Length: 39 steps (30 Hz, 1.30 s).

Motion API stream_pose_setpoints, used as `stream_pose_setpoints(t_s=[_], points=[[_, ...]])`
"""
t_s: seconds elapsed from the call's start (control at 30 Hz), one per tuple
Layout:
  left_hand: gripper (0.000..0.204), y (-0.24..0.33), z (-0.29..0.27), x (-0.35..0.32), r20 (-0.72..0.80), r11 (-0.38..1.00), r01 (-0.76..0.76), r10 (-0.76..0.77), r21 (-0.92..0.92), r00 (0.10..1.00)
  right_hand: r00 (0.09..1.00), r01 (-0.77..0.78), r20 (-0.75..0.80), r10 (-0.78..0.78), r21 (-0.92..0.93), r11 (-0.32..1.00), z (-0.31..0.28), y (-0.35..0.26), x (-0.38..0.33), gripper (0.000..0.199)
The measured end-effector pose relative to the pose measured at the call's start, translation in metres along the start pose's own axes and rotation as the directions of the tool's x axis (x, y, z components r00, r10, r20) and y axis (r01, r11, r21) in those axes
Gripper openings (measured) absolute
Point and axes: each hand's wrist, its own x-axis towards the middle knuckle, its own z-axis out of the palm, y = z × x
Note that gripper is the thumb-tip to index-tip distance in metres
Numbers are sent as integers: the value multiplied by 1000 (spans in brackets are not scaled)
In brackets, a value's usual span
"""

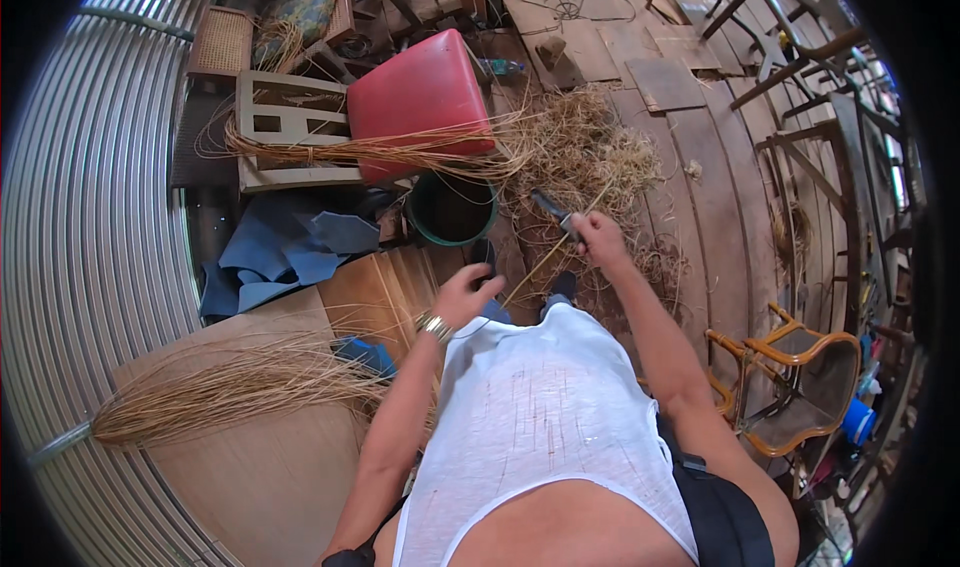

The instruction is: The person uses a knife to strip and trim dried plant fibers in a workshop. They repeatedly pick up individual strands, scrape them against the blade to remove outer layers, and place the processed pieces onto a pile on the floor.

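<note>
My right hand point(598, 237) is closed around a knife point(550, 207), whose dark blade points up and left over the shavings. A thin cane strip point(545, 259) runs slantwise past this hand, its lower end close to my lap. To the left, my left hand point(468, 295), with a metal watch point(434, 327) on the wrist, is loosely curled, thumb apart from the fingers. No held thing shows in it. Just beyond it stands a dark green bucket point(452, 210). A heap of pale cane shavings point(590, 152) covers the floor ahead of the knife.
A chair with a red seat point(425, 97) lies ahead left, a bundle of cane strands point(370, 150) across it. Blue sheets point(285, 247) and another cane bundle point(230, 387) lie left, near a corrugated metal wall point(90, 217). At right are a cane armchair point(800, 387) and dark chair frames point(840, 157).
</note>
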Motion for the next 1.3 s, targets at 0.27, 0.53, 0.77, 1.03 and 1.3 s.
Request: stream_pose_setpoints(t_s=[0.27, 0.53, 0.77, 1.03, 1.3], points=[[46, 67, 76, 43, -51, 952, -36, 54, 303, 997, 988, -150, 51, 146, 88, 985, 27, 22, -23, 32], [28, -6, -81, -84, 38, 953, 23, -37, 303, 999, 912, -32, -397, 109, 196, 980, -182, 40, 38, 30], [74, -116, -93, -64, -213, 514, 271, -169, 814, 962, 929, -92, -363, 70, -42, 995, -123, 40, 27, 32], [63, 69, 85, 74, 394, 944, 330, -311, 21, 865, 978, -81, -202, 52, -136, 987, -23, 62, -4, 34], [40, 71, 86, 39, 210, 915, -244, 182, 321, 961, 923, -265, -248, 295, 148, 953, -40, 57, -22, 31]])
